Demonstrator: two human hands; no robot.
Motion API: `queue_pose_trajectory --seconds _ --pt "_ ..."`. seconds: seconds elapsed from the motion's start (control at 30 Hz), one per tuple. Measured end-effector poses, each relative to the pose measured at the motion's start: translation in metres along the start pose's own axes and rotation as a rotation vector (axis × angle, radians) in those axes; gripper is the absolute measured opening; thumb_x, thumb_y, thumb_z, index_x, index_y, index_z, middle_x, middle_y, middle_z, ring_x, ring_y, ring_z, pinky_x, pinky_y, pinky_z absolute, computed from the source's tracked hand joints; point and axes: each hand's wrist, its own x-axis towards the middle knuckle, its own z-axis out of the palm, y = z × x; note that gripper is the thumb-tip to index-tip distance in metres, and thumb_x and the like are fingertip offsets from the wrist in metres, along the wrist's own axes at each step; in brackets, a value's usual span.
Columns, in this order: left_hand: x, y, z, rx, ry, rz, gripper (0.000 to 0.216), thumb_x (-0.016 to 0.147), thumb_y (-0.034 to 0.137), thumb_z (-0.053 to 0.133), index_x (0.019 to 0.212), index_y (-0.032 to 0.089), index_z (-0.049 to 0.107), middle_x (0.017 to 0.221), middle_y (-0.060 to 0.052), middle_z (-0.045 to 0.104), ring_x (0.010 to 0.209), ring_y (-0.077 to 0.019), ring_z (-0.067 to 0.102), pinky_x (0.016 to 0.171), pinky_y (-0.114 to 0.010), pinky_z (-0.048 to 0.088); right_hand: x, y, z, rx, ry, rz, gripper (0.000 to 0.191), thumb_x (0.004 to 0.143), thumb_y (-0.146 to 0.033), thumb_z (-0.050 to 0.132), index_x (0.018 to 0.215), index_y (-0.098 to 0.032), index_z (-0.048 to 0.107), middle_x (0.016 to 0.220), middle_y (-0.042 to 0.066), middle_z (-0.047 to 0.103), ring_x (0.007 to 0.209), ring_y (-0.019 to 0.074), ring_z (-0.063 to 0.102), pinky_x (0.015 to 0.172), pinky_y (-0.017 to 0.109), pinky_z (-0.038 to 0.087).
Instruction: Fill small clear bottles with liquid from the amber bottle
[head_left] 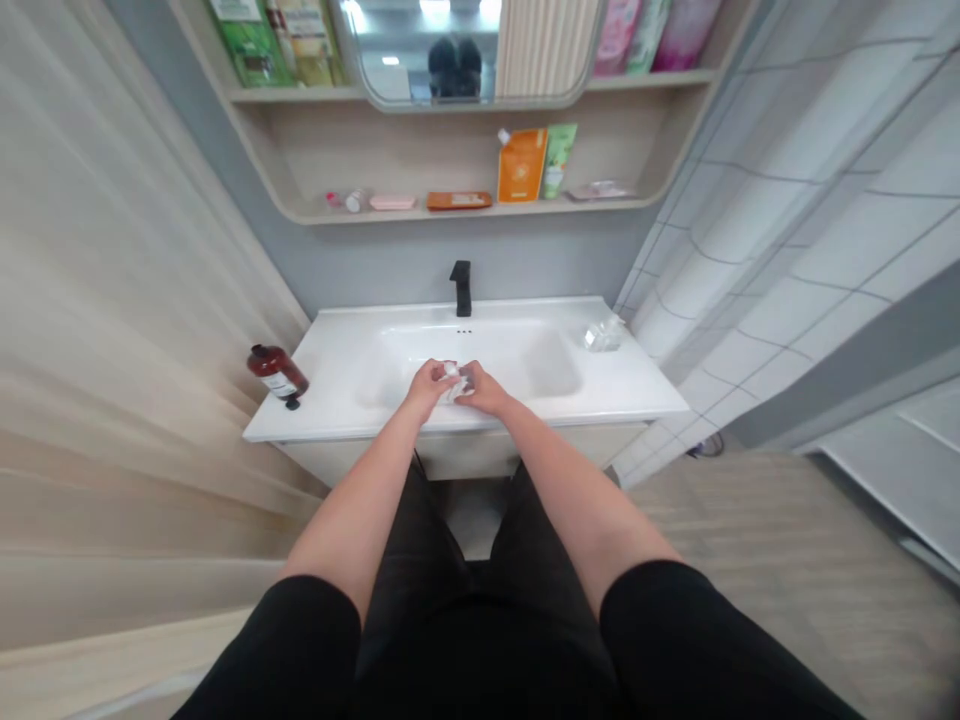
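Above the front part of the white sink basin (551,370), my two hands meet around a small white and clear item (453,384). Its rounded white upper end is between the fingers of my left hand (427,386). My right hand (484,389) has its fingers curled round the clear, crinkled-looking lower part. The item is too small and too covered by fingers to tell its kind. Behind the basin stands a black faucet (462,289), apart from both hands.
A brown bottle (278,372) stands at the counter's left end, a clear pump bottle (603,335) at its right. The shelf (360,145) above carries an orange pouch (523,166), a green tube (557,160) and small packets. A mirror (476,50) hangs over it; a curtain (97,330) borders the left.
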Motion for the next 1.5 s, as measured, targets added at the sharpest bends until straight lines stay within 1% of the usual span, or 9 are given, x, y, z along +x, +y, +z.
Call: queue_pose_trajectory --seconds 0.17,0.33,0.5,0.7,0.8,0.97,1.1,1.33,1.5 --pt "-0.001 0.004 -0.001 -0.021 -0.077 -0.011 0.077 0.061 0.056 0.102 0.123 0.022 0.072 0.138 -0.014 0.079 0.131 -0.0338 0.071 0.118 -0.051 0.053 0.0 0.002 -0.002 -0.029 -0.01 0.005 0.064 0.068 -0.027 0.092 0.119 -0.027 0.053 0.129 0.002 0.074 0.096 0.0209 0.075 0.098 0.041 0.062" --pt "-0.002 0.006 -0.002 -0.053 -0.078 -0.01 0.072 0.06 0.052 0.103 0.118 0.022 0.073 0.143 -0.016 0.078 0.133 -0.0357 0.069 0.118 -0.052 0.052 0.005 0.01 -0.001 -0.028 0.012 -0.002 0.063 0.067 -0.027 0.092 0.118 -0.027 0.055 0.123 0.002 0.075 0.102 0.0232 0.076 0.1 0.041 0.062" --pt "-0.001 0.004 -0.002 -0.024 -0.072 -0.015 0.073 0.062 0.057 0.103 0.118 0.022 0.071 0.145 -0.016 0.077 0.134 -0.0354 0.069 0.118 -0.053 0.052 0.006 0.013 0.0 -0.015 0.004 -0.013 0.065 0.066 -0.028 0.093 0.119 -0.027 0.056 0.126 0.002 0.075 0.096 0.0216 0.075 0.096 0.04 0.062" --pt "0.001 0.001 -0.003 -0.067 -0.069 -0.018 0.069 0.06 0.05 0.104 0.113 0.022 0.07 0.144 -0.015 0.077 0.133 -0.0354 0.07 0.118 -0.052 0.053 0.006 0.011 -0.001 -0.013 0.002 -0.016 0.065 0.067 -0.028 0.092 0.12 -0.027 0.055 0.128 0.003 0.075 0.099 0.0217 0.075 0.098 0.04 0.062" --pt "0.001 0.0 -0.003 -0.076 -0.068 -0.018 0.069 0.061 0.048 0.104 0.114 0.022 0.07 0.14 -0.014 0.079 0.133 -0.0345 0.071 0.119 -0.052 0.053 0.007 0.013 0.0 -0.015 -0.004 -0.017 0.065 0.067 -0.029 0.092 0.12 -0.027 0.055 0.131 0.003 0.075 0.102 0.022 0.075 0.099 0.041 0.062" --pt "0.003 -0.001 -0.001 -0.108 -0.048 -0.003 0.066 0.058 0.048 0.106 0.104 0.023 0.066 0.135 -0.013 0.081 0.132 -0.0338 0.072 0.121 -0.052 0.052 0.008 0.018 0.0 -0.01 0.009 -0.023 0.064 0.066 -0.03 0.091 0.119 -0.028 0.055 0.126 0.002 0.076 0.104 0.023 0.074 0.099 0.04 0.062" --pt "0.002 0.0 -0.001 -0.078 -0.076 -0.014 0.069 0.06 0.052 0.106 0.11 0.022 0.07 0.138 -0.015 0.08 0.134 -0.0342 0.07 0.121 -0.052 0.051 0.008 0.018 0.0 -0.008 0.008 -0.03 0.065 0.067 -0.031 0.093 0.12 -0.026 0.056 0.126 0.003 0.075 0.098 0.0217 0.073 0.096 0.039 0.061" --pt "0.003 -0.002 -0.003 -0.109 -0.058 -0.013 0.071 0.057 0.049 0.107 0.112 0.022 0.072 0.132 -0.012 0.08 0.128 -0.0322 0.071 0.118 -0.05 0.052 0.005 0.012 0.0 0.009 0.012 -0.023 0.067 0.063 -0.027 0.094 0.119 -0.026 0.056 0.127 0.002 0.075 0.087 0.019 0.072 0.092 0.039 0.06" --pt "0.001 0.001 -0.001 -0.069 -0.051 0.032 0.071 0.061 0.05 0.105 0.119 0.021 0.076 0.131 -0.012 0.081 0.124 -0.0307 0.072 0.116 -0.048 0.053 0.006 0.013 0.001 0.028 0.026 -0.024 0.067 0.063 -0.026 0.094 0.117 -0.027 0.056 0.127 0.002 0.075 0.088 0.0188 0.072 0.093 0.04 0.061"
